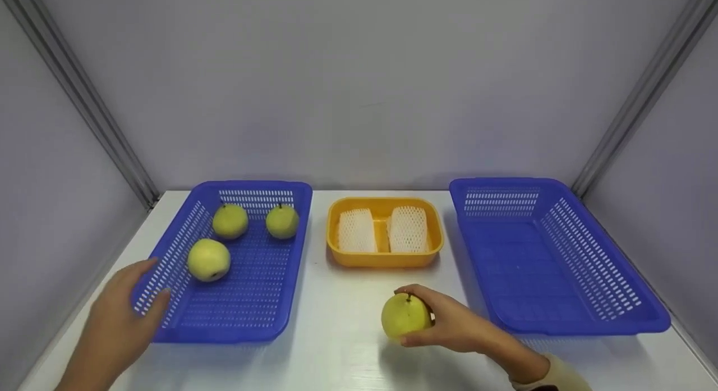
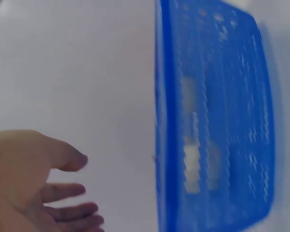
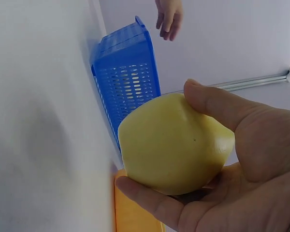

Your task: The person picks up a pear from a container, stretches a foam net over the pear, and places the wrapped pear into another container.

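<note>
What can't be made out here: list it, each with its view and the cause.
Head: some fingers of the right hand, hidden behind the held fruit and the hand itself.
Left wrist: the other fruits in the left basket, blurred and behind its slotted wall.
Right wrist: much of the orange tray, cut off by the bottom edge and partly covered by fingers.

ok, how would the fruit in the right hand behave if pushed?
The held fruit would likely roll, given its rounded sides, but perhaps unevenly, since its outline bulges in the right wrist view. It looks smooth, so might be slightly slippery.
</note>
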Motion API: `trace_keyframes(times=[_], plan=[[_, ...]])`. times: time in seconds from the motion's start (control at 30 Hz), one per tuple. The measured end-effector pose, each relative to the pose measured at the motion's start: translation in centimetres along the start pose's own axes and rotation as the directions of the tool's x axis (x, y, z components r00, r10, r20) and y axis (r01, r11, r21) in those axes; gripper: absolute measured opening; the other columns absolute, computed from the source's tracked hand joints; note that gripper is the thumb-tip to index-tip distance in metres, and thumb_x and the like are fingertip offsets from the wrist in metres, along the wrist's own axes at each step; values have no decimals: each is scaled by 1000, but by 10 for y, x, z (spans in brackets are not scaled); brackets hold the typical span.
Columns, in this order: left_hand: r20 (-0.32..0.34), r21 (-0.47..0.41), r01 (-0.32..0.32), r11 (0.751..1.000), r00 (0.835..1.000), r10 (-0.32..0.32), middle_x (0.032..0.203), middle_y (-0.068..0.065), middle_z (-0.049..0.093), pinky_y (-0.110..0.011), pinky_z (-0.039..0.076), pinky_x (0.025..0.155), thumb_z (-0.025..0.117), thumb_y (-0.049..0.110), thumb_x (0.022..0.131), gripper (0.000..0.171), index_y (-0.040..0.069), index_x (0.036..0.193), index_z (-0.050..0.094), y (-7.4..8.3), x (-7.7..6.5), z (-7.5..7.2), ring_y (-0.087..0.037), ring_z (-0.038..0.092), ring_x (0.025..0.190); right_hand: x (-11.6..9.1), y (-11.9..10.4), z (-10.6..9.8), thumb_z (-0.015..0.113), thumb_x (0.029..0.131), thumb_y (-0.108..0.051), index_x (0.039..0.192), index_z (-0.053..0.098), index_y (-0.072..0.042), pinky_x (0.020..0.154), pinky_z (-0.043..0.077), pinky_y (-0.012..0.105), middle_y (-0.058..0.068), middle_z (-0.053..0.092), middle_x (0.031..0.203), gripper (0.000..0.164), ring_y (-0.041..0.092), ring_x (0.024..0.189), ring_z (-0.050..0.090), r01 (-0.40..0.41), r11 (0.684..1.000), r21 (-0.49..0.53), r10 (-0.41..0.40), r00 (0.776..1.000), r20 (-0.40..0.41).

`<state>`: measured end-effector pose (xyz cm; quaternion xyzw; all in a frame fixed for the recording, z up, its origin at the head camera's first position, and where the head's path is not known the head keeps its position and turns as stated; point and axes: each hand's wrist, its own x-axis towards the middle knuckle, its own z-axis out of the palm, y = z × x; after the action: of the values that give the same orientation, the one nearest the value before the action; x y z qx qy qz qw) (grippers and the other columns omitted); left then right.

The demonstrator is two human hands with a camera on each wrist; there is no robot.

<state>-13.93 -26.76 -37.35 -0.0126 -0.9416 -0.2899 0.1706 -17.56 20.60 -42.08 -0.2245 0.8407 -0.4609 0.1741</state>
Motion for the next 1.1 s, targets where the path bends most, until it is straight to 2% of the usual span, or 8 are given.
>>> trace_keyframes(times=[0.13, 0.23, 0.37, 0.47, 0.63, 0.77, 0.93, 1.1], plan=[[-33, -123, -296, 947, 955, 295, 143, -13, 57, -27, 34, 117, 77, 2, 88, 56, 4, 141, 57, 52, -22, 19, -35, 51, 133, -2, 6, 2, 87, 83, -25, 145, 49, -7, 91, 55, 48, 14, 57, 134, 74, 30, 115, 56, -25, 999, 47, 25, 1000, -1], [121, -210, -360, 909, 913, 390, 144, -1, 57, -24, 41, 110, 79, 13, 89, 58, 13, 143, 57, 88, -39, 38, -24, 55, 131, -3, 9, 3, 86, 84, -26, 145, 48, -5, 93, 54, 47, 14, 58, 132, 75, 31, 116, 55, -29, 998, 55, 30, 1000, -10], [416, -355, -215, 910, 835, 360, 147, -3, 52, -44, 52, 102, 75, 34, 94, 64, 17, 149, 49, 120, -48, 72, -25, 58, 127, -4, 13, 7, 84, 86, -28, 146, 47, -5, 97, 50, 50, 13, 59, 133, 75, 31, 116, 56, -34, 999, 42, 35, 999, -26], [511, -452, -87, 888, 791, 337, 146, -8, 50, -42, 53, 101, 76, 32, 94, 69, 12, 152, 45, 130, -46, 101, -31, 57, 126, -3, 16, 13, 83, 87, -30, 147, 47, -6, 96, 49, 50, 12, 60, 132, 75, 29, 114, 57, -29, 999, 25, 30, 999, -30], [505, -550, -22, 835, 787, 354, 143, -13, 51, -40, 53, 101, 80, 21, 91, 72, 3, 151, 44, 134, -43, 152, -38, 54, 128, -4, 20, 22, 83, 87, -30, 148, 45, -4, 90, 49, 45, 11, 61, 128, 76, 26, 107, 57, -20, 1000, 18, 21, 999, -28], [509, -560, 16, 829, 795, 329, 144, -16, 49, -39, 54, 99, 82, 18, 88, 76, 1, 151, 43, 137, -41, 186, -38, 53, 128, -3, 22, 26, 81, 89, -31, 149, 43, -2, 86, 50, 41, 11, 62, 125, 77, 25, 103, 58, -28, 999, 34, 28, 999, -20], [506, -568, 65, 821, 814, 286, 137, -10, 54, -30, 55, 94, 84, 16, 85, 74, 1, 148, 47, 142, -41, 215, -31, 58, 122, -2, 26, 30, 78, 91, -32, 150, 40, 2, 83, 51, 36, 14, 59, 129, 78, 24, 101, 58, -25, 999, 44, 26, 999, -30], [471, -599, 84, 796, 841, 266, 130, -8, 58, -25, 56, 91, 84, 14, 86, 67, 1, 143, 53, 145, -42, 228, -26, 62, 115, -3, 30, 31, 76, 93, -34, 152, 36, 5, 88, 51, 39, 20, 54, 139, 81, 26, 107, 58, -33, 998, 47, 35, 998, -43]])
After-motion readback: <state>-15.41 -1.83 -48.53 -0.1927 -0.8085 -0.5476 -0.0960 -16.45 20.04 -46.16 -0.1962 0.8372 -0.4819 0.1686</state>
